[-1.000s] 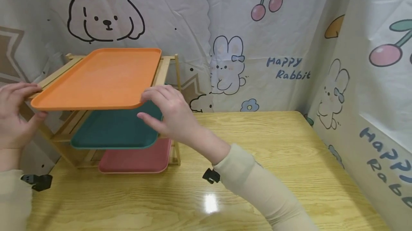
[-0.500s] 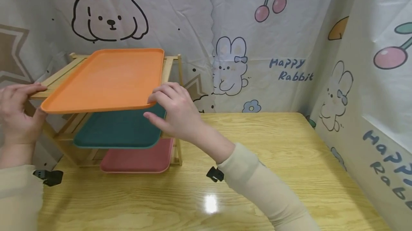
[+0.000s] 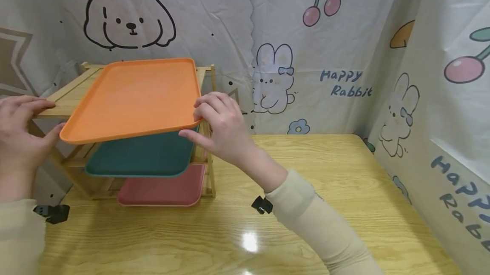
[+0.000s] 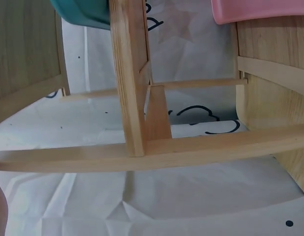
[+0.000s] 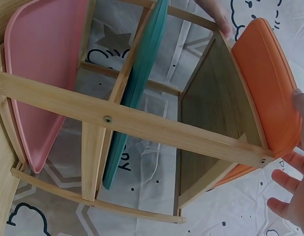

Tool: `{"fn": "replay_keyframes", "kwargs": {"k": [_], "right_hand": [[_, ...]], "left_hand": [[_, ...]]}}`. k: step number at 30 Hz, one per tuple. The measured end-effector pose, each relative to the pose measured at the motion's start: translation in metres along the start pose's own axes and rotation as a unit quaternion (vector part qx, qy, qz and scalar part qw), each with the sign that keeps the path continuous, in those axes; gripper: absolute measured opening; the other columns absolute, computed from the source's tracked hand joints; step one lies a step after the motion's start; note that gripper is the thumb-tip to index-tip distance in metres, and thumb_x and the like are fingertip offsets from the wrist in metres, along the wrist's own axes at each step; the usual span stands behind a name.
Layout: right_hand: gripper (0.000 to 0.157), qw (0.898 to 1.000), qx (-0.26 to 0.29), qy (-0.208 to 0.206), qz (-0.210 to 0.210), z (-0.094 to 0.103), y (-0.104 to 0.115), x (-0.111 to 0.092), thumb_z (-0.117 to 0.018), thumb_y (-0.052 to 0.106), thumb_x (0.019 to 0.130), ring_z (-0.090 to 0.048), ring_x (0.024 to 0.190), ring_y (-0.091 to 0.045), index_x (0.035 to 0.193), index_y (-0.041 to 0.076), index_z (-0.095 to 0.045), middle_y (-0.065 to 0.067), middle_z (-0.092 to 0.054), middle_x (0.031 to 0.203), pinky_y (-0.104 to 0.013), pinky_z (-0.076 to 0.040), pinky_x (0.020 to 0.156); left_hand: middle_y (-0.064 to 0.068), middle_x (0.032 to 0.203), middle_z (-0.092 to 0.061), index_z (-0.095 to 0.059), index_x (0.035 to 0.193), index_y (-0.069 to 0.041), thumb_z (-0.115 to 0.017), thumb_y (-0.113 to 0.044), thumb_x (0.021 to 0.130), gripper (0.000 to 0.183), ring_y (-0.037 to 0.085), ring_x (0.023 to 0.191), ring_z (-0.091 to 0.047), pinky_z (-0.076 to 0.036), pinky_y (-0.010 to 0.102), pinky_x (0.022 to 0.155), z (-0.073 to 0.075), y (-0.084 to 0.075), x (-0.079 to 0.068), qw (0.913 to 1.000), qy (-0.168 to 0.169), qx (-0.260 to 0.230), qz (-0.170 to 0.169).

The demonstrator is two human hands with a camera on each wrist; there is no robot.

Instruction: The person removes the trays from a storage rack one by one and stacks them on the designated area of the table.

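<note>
An orange tray (image 3: 138, 96) lies slanted on the top of a three-tier wooden rack (image 3: 72, 90), its front edge jutting out. My right hand (image 3: 223, 126) pinches the tray's right front corner, fingers over the rim and thumb below. At the rack's top left front corner, the fingers of my left hand (image 3: 21, 134) rest on the wood, while its thumb reaches the tray's left front corner. In the right wrist view the orange tray (image 5: 264, 83) shows its underside beside my right hand (image 5: 294, 167). The left wrist view mostly shows the rack's side frame (image 4: 201, 150).
A dark green tray (image 3: 141, 156) sits on the middle tier and a pink tray (image 3: 164, 187) on the lowest. The rack stands on a wood-grain table (image 3: 291, 181), against a patterned cloth backdrop (image 3: 226, 19). Black wrist cameras sit by both sleeves.
The orange tray has shifted right and turned, its left front corner coming nearer and its right one going right. My right hand has moved right with it; my left thumb follows the left corner.
</note>
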State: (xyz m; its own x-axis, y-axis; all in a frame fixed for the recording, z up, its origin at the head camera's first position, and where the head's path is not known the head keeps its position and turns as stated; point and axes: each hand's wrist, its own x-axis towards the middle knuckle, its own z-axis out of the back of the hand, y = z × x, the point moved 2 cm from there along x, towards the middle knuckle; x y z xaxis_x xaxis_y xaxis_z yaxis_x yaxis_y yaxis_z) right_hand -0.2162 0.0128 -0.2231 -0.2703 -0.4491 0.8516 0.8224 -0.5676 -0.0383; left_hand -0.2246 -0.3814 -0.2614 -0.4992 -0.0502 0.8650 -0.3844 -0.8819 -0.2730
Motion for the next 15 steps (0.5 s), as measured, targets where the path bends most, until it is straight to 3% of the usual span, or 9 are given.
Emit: {"fn": "replay_keyframes", "kwargs": {"k": [4,7,15], "right_hand": [[0.039,1.0,-0.016,-0.005,0.008,0.004,-0.001,0.0,-0.064,0.05,0.074,-0.048,0.106,-0.018,0.078,0.012,-0.057,-0.001,-0.059,0.1,-0.03,-0.031,0.097],[0.037,1.0,-0.016,-0.008,0.006,0.009,-0.005,0.0,-0.065,0.048,0.074,-0.048,0.106,-0.019,0.077,0.011,-0.057,-0.002,-0.059,0.1,-0.03,-0.03,0.098],[0.033,1.0,0.001,-0.013,-0.017,0.018,-0.022,-0.009,-0.068,0.041,0.074,-0.047,0.106,-0.019,0.079,0.01,-0.057,-0.003,-0.058,0.101,-0.034,-0.034,0.093]], "left_hand": [[0.023,0.11,-0.054,-0.062,0.101,0.003,-0.05,-0.061,0.074,0.07,0.035,0.117,-0.039,-0.017,0.038,0.105,0.0,-0.014,0.002,0.9982,-0.004,0.026,-0.053],[0.024,0.106,-0.056,-0.062,0.099,0.003,-0.045,-0.066,0.075,0.075,0.038,0.11,-0.042,-0.017,0.041,0.105,-0.003,-0.023,0.002,0.9968,-0.008,0.031,-0.074],[0.026,0.098,-0.059,-0.064,0.096,0.002,-0.051,-0.074,0.066,0.083,0.042,0.099,-0.045,-0.013,0.041,0.102,-0.01,-0.025,0.003,0.9966,-0.025,0.02,-0.077]]}}
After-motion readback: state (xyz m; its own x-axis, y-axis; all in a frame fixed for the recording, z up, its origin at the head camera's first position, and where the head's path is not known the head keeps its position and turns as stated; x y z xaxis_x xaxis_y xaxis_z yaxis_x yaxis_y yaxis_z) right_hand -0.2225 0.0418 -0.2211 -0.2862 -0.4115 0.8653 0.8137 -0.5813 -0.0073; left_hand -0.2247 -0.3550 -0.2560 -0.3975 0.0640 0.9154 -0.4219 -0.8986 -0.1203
